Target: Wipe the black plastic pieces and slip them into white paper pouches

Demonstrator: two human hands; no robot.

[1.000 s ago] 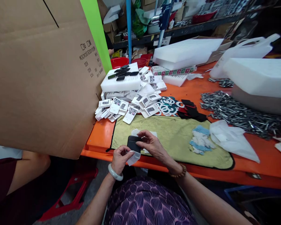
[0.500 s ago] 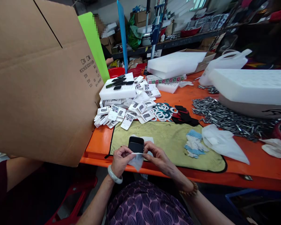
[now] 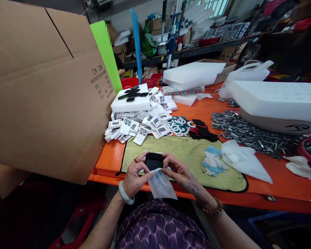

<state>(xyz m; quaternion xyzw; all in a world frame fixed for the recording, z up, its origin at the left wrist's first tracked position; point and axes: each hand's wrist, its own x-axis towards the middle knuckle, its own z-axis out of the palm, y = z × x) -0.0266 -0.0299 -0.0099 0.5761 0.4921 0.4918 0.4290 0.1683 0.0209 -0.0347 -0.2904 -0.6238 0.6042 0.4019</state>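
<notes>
A small black case (image 3: 153,162) with rounded corners is between my two hands, above the near edge of a yellow-green cloth (image 3: 186,152). Below it hangs a thin white translucent bag (image 3: 161,185) with a small triangle mark. My left hand (image 3: 137,175) pinches the bag's upper left edge, its forefinger and thumb together, other fingers behind the case. My right hand (image 3: 178,170) pinches the bag's upper right edge with the thumb, its fingers curled at the case's right side. Whether the case's lower end lies inside the bag cannot be seen.
A tall cardboard box (image 3: 49,90) blocks the left. Small white boxes (image 3: 141,134), white rings (image 3: 180,126) and black pouches (image 3: 202,133) lie beyond the cloth. Metal rods (image 3: 248,135) and a white plastic bag (image 3: 245,159) are right. A person's arm (image 3: 9,176) shows far left.
The bag has spread out and now hangs lower and further right. Both hands have closed in round the case, which sits slightly further right. The view has shifted a little.
</notes>
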